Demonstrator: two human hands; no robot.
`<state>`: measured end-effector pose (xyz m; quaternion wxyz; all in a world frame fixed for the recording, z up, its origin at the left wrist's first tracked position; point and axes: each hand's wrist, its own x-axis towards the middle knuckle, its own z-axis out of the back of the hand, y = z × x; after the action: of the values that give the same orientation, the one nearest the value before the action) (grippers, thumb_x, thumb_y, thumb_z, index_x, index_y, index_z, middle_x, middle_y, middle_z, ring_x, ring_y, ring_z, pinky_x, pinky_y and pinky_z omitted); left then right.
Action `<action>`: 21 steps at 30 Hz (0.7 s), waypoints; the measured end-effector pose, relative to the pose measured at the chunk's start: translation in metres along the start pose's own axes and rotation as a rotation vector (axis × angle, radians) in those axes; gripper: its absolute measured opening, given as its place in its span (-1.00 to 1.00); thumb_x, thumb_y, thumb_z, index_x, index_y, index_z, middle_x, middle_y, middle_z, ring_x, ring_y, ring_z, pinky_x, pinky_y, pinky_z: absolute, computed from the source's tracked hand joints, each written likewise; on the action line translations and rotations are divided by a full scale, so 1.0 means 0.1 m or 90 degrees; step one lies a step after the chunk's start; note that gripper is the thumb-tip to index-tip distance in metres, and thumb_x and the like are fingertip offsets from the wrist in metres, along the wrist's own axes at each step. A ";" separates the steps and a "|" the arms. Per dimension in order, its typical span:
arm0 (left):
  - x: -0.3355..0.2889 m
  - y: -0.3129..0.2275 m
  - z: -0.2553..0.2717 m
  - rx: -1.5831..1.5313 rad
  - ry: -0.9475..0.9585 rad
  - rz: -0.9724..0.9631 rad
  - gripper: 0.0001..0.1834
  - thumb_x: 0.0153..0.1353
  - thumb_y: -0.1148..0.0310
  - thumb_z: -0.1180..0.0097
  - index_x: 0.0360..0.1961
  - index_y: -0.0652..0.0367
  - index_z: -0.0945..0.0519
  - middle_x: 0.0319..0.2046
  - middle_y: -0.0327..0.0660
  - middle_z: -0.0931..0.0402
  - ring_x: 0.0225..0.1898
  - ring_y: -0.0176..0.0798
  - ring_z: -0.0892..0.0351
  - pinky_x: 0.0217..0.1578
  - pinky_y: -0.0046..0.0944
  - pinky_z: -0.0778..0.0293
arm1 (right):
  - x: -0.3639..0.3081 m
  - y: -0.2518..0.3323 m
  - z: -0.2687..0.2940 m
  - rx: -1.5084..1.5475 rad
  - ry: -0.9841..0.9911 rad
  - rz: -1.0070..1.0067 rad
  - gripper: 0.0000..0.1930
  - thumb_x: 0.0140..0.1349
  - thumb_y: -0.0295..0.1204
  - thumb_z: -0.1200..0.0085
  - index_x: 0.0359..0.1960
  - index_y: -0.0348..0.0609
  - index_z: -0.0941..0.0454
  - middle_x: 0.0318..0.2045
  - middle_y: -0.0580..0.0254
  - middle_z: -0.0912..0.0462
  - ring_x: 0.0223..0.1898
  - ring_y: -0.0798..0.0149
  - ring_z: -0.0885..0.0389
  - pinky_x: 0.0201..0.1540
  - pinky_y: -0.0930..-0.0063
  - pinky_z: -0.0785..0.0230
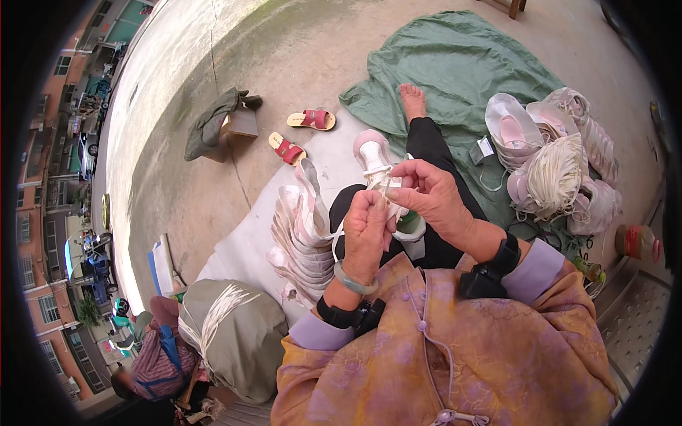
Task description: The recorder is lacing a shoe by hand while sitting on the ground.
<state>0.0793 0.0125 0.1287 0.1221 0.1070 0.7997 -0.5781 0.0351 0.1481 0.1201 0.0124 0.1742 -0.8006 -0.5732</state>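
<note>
A pink and white sneaker (371, 150) is between my legs, its toe pointing away from me and its heel part hidden behind my hands. Over its tongue and eyelets, my left hand (364, 231) is closed on a white shoelace (335, 246), a strand of which hangs down at its left. My right hand (432, 197) pinches thumb against forefinger at the lace, close to the left fingertips. Exactly how the lace runs between the fingers is too small to make out. Left of my knee stands a nested row of pink and white shoe uppers (302, 234).
On the right, bundled shoe uppers with white laces (558, 174) lie on a green cloth (455, 67). Red sandals (310, 119) and a draped box (241, 122) are further off. A tied grey sack (238, 334) sits lower left, beside another person (167, 355).
</note>
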 end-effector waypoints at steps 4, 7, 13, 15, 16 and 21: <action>-0.02 0.03 -0.03 -0.008 0.025 0.011 -0.84 0.29 0.27 0.13 -0.30 0.14 -0.34 -0.63 -0.32 -0.35 -0.76 -0.59 -0.13 -0.80 -0.62 -0.01 | 0.05 -0.04 0.07 -0.152 -0.049 0.162 -0.85 0.06 -0.47 -0.13 -0.36 -0.28 -0.51 -0.56 0.38 -0.44 -0.53 0.52 -0.34 -0.48 0.64 -0.23; -0.03 0.05 -0.06 -0.036 0.055 -0.003 -0.84 0.28 0.28 0.12 -0.30 0.15 -0.34 -0.63 -0.34 -0.33 -0.73 -0.59 -0.14 -0.78 -0.62 -0.01 | 0.08 -0.04 0.14 -0.247 -0.067 0.206 -0.88 0.09 -0.48 -0.09 -0.42 -0.29 -0.49 -0.59 0.29 -0.43 -0.55 0.44 -0.36 -0.48 0.56 -0.23; 0.00 0.06 -0.03 -0.020 0.105 0.001 -0.88 0.30 0.37 0.17 -0.33 0.19 -0.33 -0.54 -0.38 -0.26 -0.58 -0.57 -0.17 -0.57 -0.58 -0.13 | 0.09 -0.08 0.21 -0.304 -0.086 0.231 -0.84 0.13 -0.45 -0.04 -0.50 -0.32 -0.43 -0.62 0.19 -0.42 -0.59 0.37 -0.36 -0.50 0.51 -0.22; 0.00 0.05 -0.04 -0.014 0.107 0.015 -0.89 0.30 0.38 0.16 -0.33 0.19 -0.33 -0.54 -0.38 -0.26 -0.58 -0.57 -0.17 -0.57 -0.59 -0.12 | 0.10 -0.11 0.23 -0.287 -0.084 0.222 -0.83 0.15 -0.44 -0.03 -0.51 -0.31 -0.43 -0.62 0.22 -0.43 -0.61 0.39 -0.35 -0.51 0.52 -0.22; 0.00 0.04 -0.05 -0.042 0.098 0.015 -0.89 0.30 0.37 0.16 -0.33 0.18 -0.33 -0.56 -0.38 -0.27 -0.61 -0.57 -0.17 -0.60 -0.59 -0.12 | 0.11 -0.15 0.25 -0.218 -0.083 0.157 -0.80 0.18 -0.41 0.00 -0.52 -0.30 -0.43 -0.63 0.26 -0.44 -0.63 0.42 -0.34 -0.53 0.56 -0.22; 0.01 0.02 0.00 -0.020 0.034 0.047 -0.87 0.30 0.34 0.15 -0.32 0.17 -0.33 -0.62 -0.35 -0.32 -0.72 -0.58 -0.15 -0.74 -0.61 -0.07 | 0.11 -0.22 0.53 -0.033 -0.095 -0.173 -0.71 0.21 -0.24 0.04 -0.50 -0.21 -0.51 -0.62 0.35 -0.47 -0.63 0.52 -0.40 -0.57 0.68 -0.25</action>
<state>0.0792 0.0128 0.1263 0.1235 0.1499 0.8072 -0.5574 0.0190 0.1875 0.0794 -0.1203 0.2373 -0.7531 -0.6017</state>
